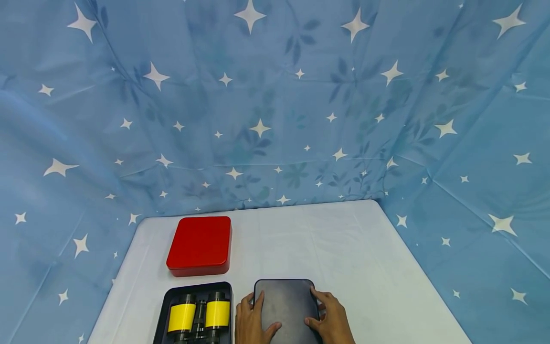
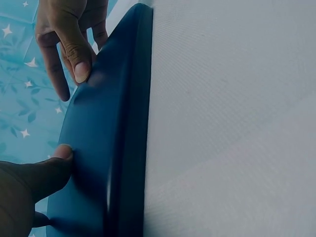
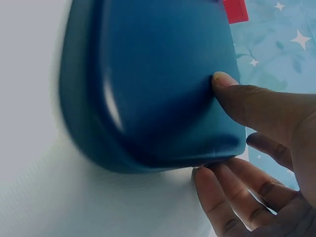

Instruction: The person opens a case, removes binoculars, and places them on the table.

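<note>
A dark rectangular tin lid or box (image 1: 285, 306) with rounded corners lies near the front of the table; I cannot tell which of the two it is. My left hand (image 1: 250, 321) holds its left side, thumb on the top face and fingers along the edge. At the opposite side my right hand (image 1: 332, 319) grips the edge, its thumb on top. In the right wrist view, fingertips of the right hand (image 3: 266, 148) reach the lower edge of the dark tin (image 3: 163, 74). In the left wrist view the left hand (image 2: 37, 182) is partly cut off.
Left of the hands stands an open black tray (image 1: 197, 289) holding yellow and black binoculars (image 1: 182, 317). Behind it sits a red box (image 1: 201, 243) with rounded corners. The white table (image 1: 343, 248) is bordered by a blue star-patterned curtain (image 1: 275, 167).
</note>
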The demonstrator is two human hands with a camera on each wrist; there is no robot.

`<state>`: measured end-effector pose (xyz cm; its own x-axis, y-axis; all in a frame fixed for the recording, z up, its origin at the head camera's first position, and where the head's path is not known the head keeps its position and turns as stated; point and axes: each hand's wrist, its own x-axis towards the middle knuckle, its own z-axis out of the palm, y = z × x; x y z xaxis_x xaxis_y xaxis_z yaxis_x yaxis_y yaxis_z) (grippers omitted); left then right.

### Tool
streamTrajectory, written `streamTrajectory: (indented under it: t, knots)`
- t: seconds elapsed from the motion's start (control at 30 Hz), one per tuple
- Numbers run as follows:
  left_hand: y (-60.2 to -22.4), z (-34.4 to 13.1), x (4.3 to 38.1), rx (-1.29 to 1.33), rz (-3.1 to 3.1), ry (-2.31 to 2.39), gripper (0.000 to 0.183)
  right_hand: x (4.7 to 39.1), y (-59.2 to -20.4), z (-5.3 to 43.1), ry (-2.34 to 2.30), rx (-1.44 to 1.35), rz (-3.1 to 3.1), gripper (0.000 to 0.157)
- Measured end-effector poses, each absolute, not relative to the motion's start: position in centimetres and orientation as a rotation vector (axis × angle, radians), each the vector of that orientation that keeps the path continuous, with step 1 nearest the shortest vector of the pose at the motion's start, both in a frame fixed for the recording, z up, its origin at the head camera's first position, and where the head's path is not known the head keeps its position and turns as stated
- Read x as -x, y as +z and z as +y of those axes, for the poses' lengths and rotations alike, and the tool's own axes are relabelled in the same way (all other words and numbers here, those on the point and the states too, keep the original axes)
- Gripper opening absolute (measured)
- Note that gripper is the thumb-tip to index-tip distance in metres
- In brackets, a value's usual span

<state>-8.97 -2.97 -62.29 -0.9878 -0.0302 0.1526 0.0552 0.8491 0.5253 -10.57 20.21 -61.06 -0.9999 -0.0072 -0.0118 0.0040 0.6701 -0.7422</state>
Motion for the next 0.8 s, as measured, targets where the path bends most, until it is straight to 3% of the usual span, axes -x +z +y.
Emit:
streamTrajectory:
  t: [0.8]
  knots:
    - [-62.94,-3.04,9.31,-0.006,-2.903,-0.879,0.087,10.41,-61.12,19.74,-1.144,-0.13,2.905,0.072]
